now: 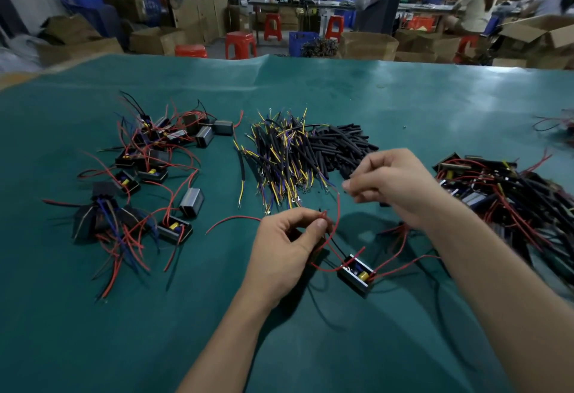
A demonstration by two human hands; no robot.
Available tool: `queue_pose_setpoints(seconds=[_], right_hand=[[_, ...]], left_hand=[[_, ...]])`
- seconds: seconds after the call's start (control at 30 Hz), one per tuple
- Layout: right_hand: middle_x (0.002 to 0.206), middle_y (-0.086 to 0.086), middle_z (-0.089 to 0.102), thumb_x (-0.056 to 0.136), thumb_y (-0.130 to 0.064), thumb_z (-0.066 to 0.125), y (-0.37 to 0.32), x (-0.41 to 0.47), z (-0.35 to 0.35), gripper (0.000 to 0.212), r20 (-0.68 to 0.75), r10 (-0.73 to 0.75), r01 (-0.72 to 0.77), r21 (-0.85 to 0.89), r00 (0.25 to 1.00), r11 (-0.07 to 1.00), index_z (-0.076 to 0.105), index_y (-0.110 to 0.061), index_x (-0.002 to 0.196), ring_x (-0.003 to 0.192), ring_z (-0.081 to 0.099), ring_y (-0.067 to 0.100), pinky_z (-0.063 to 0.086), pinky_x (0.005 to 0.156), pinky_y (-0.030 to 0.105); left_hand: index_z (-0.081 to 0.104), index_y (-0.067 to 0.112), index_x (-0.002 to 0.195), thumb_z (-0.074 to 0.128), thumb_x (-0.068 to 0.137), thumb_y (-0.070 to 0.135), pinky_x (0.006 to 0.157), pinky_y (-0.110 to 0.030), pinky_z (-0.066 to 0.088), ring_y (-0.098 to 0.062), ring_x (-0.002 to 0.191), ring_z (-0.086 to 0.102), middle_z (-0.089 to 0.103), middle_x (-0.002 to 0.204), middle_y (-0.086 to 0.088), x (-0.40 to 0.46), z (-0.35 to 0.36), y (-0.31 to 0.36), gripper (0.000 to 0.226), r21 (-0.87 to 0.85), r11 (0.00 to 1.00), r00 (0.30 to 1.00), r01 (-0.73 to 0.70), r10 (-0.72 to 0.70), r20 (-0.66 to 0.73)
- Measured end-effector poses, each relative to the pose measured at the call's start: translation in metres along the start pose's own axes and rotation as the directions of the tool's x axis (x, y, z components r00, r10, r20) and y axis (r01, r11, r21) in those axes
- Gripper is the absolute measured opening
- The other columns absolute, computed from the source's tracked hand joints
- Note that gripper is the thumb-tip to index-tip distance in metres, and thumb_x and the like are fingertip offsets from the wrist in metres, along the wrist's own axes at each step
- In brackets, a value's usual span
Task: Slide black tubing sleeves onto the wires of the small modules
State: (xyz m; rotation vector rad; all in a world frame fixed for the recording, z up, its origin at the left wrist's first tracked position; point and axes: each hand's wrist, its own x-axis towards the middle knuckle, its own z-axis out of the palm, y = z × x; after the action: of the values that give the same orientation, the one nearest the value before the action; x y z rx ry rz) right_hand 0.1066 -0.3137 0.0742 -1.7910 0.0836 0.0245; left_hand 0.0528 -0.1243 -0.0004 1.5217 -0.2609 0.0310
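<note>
Black sleeves point(341, 147) heaped beyond hands; sleeved modules point(509, 193) piled right

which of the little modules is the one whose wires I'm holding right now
The module lying alone between your forearms, nearest you. Its red wire loops up into your left hand; the other modules sit in side piles.

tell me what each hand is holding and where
The left hand pinches the module's red wires near their free ends. The right hand has its fingers pinched, but any sleeve in them cannot be told.
</note>
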Motion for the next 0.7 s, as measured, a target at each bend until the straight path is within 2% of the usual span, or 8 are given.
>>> queue_pose_setpoints(seconds=[0.07, 0.17, 0.27, 0.37, 0.43, 0.57, 0.63, 0.7], right_hand=[[0.061, 0.017, 0.062, 0.067, 0.013, 0.080, 0.010, -0.024, 0.015, 0.028, 0.066, -0.033, 0.026, 0.105, 0.997, 0.994, 0.062, -0.006, 0.057, 0.050, 0.060, 0.019, 0.053, 0.050, 0.024], [0.068, 0.017, 0.062, 0.058, 0.005, 0.086, 0.023, -0.045, 0.023, 0.028, 0.101, -0.058, 0.037, 0.203, 0.993, 0.979, 0.066, -0.014, 0.059, 0.057, 0.059, 0.021, 0.052, 0.053, 0.025], [0.071, 0.008, 0.065, 0.056, -0.007, 0.085, 0.028, -0.051, 0.019, 0.034, 0.150, -0.080, 0.033, 0.296, 0.985, 0.955, 0.074, -0.015, 0.087, 0.062, 0.059, 0.017, 0.052, 0.058, 0.024], [0.073, 0.007, 0.063, 0.075, 0.005, 0.077, 0.032, -0.050, 0.012, 0.038, 0.182, -0.104, 0.040, 0.325, 0.978, 0.945, 0.077, -0.014, 0.107, 0.066, 0.060, 0.016, 0.053, 0.062, 0.023], [0.075, 0.012, 0.066, 0.084, 0.011, 0.069, 0.032, -0.050, 0.012, 0.032, 0.159, -0.111, 0.057, 0.313, 0.981, 0.948, 0.076, -0.012, 0.106, 0.067, 0.062, 0.017, 0.054, 0.062, 0.023], [0.079, 0.015, 0.076, 0.092, 0.003, 0.066, 0.032, -0.050, 0.016, 0.011, 0.055, -0.141, 0.120, 0.279, 0.988, 0.953, 0.069, -0.007, 0.097, 0.064, 0.069, 0.017, 0.056, 0.060, 0.023], [0.081, 0.014, 0.077, 0.093, 0.001, 0.067, 0.033, -0.050, 0.017, 0.009, -0.024, -0.158, 0.159, 0.279, 0.987, 0.947, 0.068, -0.007, 0.097, 0.067, 0.072, 0.018, 0.058, 0.062, 0.024], [0.082, 0.014, 0.078, 0.092, 0.000, 0.068, 0.033, -0.049, 0.014, 0.009, -0.069, -0.174, 0.186, 0.271, 0.982, 0.945, 0.069, -0.008, 0.096, 0.071, 0.074, 0.019, 0.059, 0.062, 0.025]], left_hand=[[0.079, 0.029, 0.084, 0.072, 0.090, 0.014, 0.071, -0.033, 0.053, -0.009, 0.069, 0.059, 0.074, 0.076, 0.005, 0.000, 0.000, 0.000, 0.019, 0.000, 1.000, 1.000, -0.019, 0.019, 0.005], [0.080, 0.027, 0.088, 0.074, 0.086, 0.020, 0.068, -0.028, 0.050, -0.010, 0.070, 0.059, 0.075, 0.077, 0.003, 0.000, -0.001, -0.001, 0.010, -0.012, 1.000, 1.000, -0.027, 0.027, 0.012], [0.082, 0.022, 0.088, 0.076, 0.081, 0.020, 0.070, -0.030, 0.053, -0.013, 0.071, 0.064, 0.078, 0.082, -0.005, 0.000, -0.001, -0.002, 0.010, -0.059, 0.998, 1.000, -0.009, 0.010, 0.004], [0.082, 0.018, 0.087, 0.078, 0.079, 0.019, 0.072, -0.031, 0.056, -0.014, 0.072, 0.067, 0.078, 0.084, -0.011, 0.000, -0.002, -0.003, 0.009, -0.081, 0.997, 1.000, 0.002, -0.003, -0.009], [0.082, 0.018, 0.086, 0.079, 0.079, 0.017, 0.072, -0.033, 0.056, -0.015, 0.072, 0.066, 0.078, 0.083, -0.011, 0.000, -0.001, -0.003, 0.008, -0.079, 0.997, 1.000, 0.013, -0.015, -0.023], [0.082, 0.020, 0.089, 0.076, 0.082, 0.019, 0.071, -0.029, 0.054, -0.011, 0.070, 0.067, 0.079, 0.081, -0.005, 0.001, 0.008, 0.000, 0.009, -0.015, 0.999, 0.999, 0.042, -0.042, -0.008], [0.082, 0.020, 0.090, 0.076, 0.085, 0.018, 0.075, -0.032, 0.053, -0.012, 0.072, 0.067, 0.079, 0.082, -0.005, 0.005, 0.017, 0.001, 0.008, 0.020, 0.995, 0.995, 0.095, -0.095, 0.001], [0.082, 0.019, 0.090, 0.077, 0.080, 0.026, 0.081, -0.037, 0.054, -0.019, 0.075, 0.069, 0.079, 0.084, -0.008, 0.009, 0.027, 0.002, 0.013, 0.018, 0.987, 0.988, 0.157, -0.157, -0.015]])
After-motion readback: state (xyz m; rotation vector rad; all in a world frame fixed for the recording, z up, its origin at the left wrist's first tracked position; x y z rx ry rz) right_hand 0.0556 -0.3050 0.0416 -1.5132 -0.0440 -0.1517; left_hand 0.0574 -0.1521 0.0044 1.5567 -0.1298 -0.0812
